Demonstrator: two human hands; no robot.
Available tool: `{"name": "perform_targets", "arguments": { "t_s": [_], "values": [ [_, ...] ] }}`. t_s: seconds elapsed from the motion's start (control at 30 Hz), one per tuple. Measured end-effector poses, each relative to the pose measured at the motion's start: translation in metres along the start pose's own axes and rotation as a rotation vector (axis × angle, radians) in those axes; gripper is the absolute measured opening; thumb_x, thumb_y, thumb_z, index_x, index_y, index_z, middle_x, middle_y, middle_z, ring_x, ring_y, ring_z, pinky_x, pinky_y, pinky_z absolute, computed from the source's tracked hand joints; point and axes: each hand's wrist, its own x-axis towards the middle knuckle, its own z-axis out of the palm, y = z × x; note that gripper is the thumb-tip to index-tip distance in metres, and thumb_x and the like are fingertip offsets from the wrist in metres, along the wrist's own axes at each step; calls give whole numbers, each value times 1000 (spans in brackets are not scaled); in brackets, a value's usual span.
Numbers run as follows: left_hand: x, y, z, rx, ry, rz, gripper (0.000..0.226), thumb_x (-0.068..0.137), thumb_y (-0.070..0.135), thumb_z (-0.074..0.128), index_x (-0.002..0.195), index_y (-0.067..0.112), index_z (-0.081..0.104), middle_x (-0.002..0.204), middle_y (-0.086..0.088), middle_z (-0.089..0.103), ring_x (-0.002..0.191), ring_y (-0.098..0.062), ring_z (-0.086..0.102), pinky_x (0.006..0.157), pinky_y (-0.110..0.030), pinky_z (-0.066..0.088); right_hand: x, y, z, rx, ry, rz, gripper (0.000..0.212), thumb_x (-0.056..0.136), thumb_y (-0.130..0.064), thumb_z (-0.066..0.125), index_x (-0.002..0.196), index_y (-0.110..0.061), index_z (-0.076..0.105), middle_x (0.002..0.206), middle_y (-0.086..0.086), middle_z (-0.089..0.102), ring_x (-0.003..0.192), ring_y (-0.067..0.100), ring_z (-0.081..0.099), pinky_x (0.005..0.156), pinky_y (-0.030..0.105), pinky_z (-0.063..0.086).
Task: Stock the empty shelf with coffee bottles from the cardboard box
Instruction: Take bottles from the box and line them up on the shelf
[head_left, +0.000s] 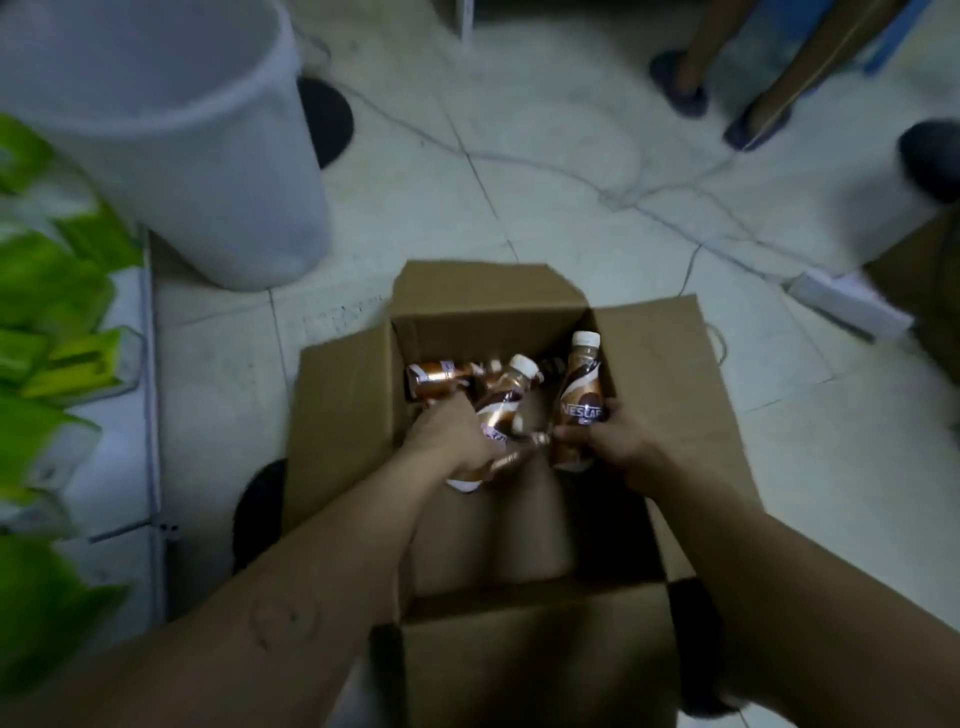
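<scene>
An open cardboard box (343, 431) stands on the tiled floor in front of me, flaps spread. Both my hands are inside it. My left hand (452, 436) grips a brown and white coffee bottle (506, 397) with a white cap, tilted to the right. My right hand (615, 441) holds a second coffee bottle (582, 384) upright by its lower half. Another bottle (436, 379) lies on its side at the box's far left corner. More bottles between them are blurred.
A large white bucket (171, 135) stands at the back left. A white shelf (124, 415) with green packets (57, 291) runs along the left. Cables cross the floor. Another person's legs and shoes (680, 88) are at the back right, beside a power strip (847, 304).
</scene>
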Motion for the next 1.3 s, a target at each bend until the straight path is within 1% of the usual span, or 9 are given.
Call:
{"name": "perform_targets", "arguments": {
  "t_s": [0.17, 0.27, 0.37, 0.6, 0.73, 0.83, 0.97, 1.2, 1.3],
  "values": [
    [-103, 32, -87, -365, 206, 113, 61, 67, 47, 81, 114, 18, 53, 110, 0, 65, 96, -20, 62, 84, -37, 52, -130, -86, -26, 67, -54, -360, 61, 57, -17, 87, 112, -15, 61, 102, 5, 72, 92, 23, 70, 82, 41, 58],
    [-173, 40, -137, -459, 376, 202, 56, 66, 48, 81, 105, 20, 53, 99, 2, 65, 88, -17, 64, 79, -36, 54, -205, -131, -32, 101, -110, -561, 52, 69, -7, 81, 114, -15, 57, 103, 2, 69, 91, 18, 68, 71, 29, 57],
    [-245, 39, -184, -560, 533, 281, 56, 65, 47, 83, 106, 22, 54, 102, -1, 68, 88, -17, 67, 82, -38, 56, -274, -170, -33, 99, -138, -744, 54, 68, -11, 83, 116, -15, 57, 105, 2, 68, 95, 19, 67, 81, 37, 58],
    [-430, 11, -278, -376, 943, 324, 58, 55, 49, 87, 93, 19, 55, 93, 0, 68, 84, -17, 64, 68, -34, 52, -421, -238, 0, 186, -294, -1115, 52, 65, -8, 84, 111, -18, 61, 104, 1, 72, 96, 18, 69, 83, 45, 58],
    [-543, -30, -307, -280, 1061, 325, 85, 52, 46, 89, 123, 26, 47, 113, 0, 66, 97, -23, 65, 75, -44, 58, -500, -269, 44, 188, -479, -1293, 54, 63, -6, 85, 111, -16, 62, 103, 0, 74, 97, 16, 70, 86, 42, 57],
    [-617, -72, -307, -179, 1162, 208, 79, 57, 43, 88, 125, 30, 50, 115, 5, 66, 96, -20, 64, 68, -37, 59, -554, -280, 93, 136, -666, -1388, 54, 63, -3, 85, 111, -14, 61, 101, 3, 74, 94, 18, 71, 85, 42, 58],
    [-690, -129, -282, -68, 1261, -145, 70, 60, 50, 84, 114, 21, 51, 98, 1, 64, 82, -20, 65, 53, -33, 58, -617, -268, 172, -1, -898, -1427, 63, 61, -5, 86, 114, -17, 54, 106, 6, 69, 94, 23, 70, 81, 42, 58],
    [-762, -229, -194, -309, 1415, -551, 45, 69, 52, 77, 99, 22, 61, 91, 2, 67, 81, -20, 67, 67, -41, 61, -671, -197, 289, -283, -1384, -1254, 53, 67, 15, 73, 110, -7, 54, 99, 8, 67, 92, 22, 66, 76, 33, 55],
    [-769, -255, -161, -286, 1429, -729, 45, 66, 59, 75, 87, 19, 66, 82, 3, 68, 76, -18, 66, 68, -33, 55, -683, -171, 323, -365, -1519, -1199, 47, 70, 21, 65, 107, -7, 55, 92, 6, 66, 90, 21, 63, 78, 34, 54]
  ]
}}
